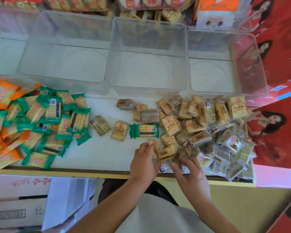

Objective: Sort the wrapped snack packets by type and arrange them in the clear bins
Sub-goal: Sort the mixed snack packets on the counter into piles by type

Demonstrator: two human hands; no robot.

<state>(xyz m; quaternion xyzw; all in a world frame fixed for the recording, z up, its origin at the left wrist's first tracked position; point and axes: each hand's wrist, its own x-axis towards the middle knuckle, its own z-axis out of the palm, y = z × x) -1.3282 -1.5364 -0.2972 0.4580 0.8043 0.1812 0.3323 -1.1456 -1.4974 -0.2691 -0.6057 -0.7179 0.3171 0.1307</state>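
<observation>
Several tan clear-wrapped biscuit packets [196,121] lie heaped on the right of the white table. A heap of green and orange cracker packets [34,125] covers the left. One green packet [144,131] lies alone in the middle, beside two loose tan packets [119,131]. My left hand [144,161] grips a tan packet [155,146] at the heap's near edge. My right hand [190,174] pinches other tan packets [166,153] next to it. Three clear bins stand behind: left [65,64], middle [146,68], right [225,71], with nothing inside.
Red printed boxes [275,132] wall in the right side. Cardboard cartons [23,204] sit below the table's near edge on the left. More snack stock [141,4] lines the back behind the bins.
</observation>
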